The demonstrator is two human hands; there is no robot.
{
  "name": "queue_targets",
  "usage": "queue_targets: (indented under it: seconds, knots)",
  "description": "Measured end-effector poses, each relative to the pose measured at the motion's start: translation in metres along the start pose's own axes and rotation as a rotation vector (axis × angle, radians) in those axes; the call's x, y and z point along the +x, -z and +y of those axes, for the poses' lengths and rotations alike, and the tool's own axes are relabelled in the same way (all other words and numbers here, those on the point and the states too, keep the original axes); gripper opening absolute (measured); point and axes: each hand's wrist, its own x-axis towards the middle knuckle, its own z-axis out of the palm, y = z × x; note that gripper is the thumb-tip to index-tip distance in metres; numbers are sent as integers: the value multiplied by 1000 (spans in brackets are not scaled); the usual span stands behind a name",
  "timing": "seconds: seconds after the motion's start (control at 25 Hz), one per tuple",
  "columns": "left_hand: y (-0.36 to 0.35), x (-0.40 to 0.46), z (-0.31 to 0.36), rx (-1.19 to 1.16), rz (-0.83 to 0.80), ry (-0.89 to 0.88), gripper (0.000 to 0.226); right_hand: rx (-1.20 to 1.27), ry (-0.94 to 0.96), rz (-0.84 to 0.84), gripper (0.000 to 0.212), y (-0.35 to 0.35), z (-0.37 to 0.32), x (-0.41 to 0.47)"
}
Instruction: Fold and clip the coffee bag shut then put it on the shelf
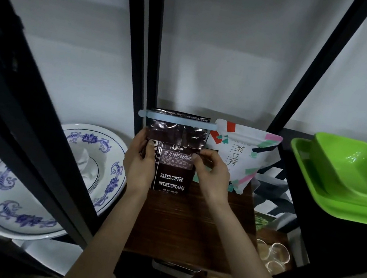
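The dark brown coffee bag (174, 159) stands upright on the wooden shelf (187, 227), its label reading BAKED.COFFEE. A long pale blue clip (177, 119) runs across its folded top. My left hand (140, 163) grips the bag's left side, thumb on the front. On the bag's right edge, my right hand (211, 178) holds it with the thumb on the label. The bag's bottom rests on the shelf near the back wall.
A white tea pouch (242, 158) leans just right of the bag. Blue-patterned white bowls (49, 179) sit at the left behind black shelf posts (146, 59). Stacked green trays (350, 181) rest on a black box at the right. Glass cups (274, 258) stand below.
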Motion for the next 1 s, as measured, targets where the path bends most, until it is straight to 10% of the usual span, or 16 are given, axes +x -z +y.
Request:
queue_targets:
  seconds: [1.0]
  knots:
    - [16, -39, -11, 289, -324, -20, 69, -291, 24, -17, 43, 23, -1, -42]
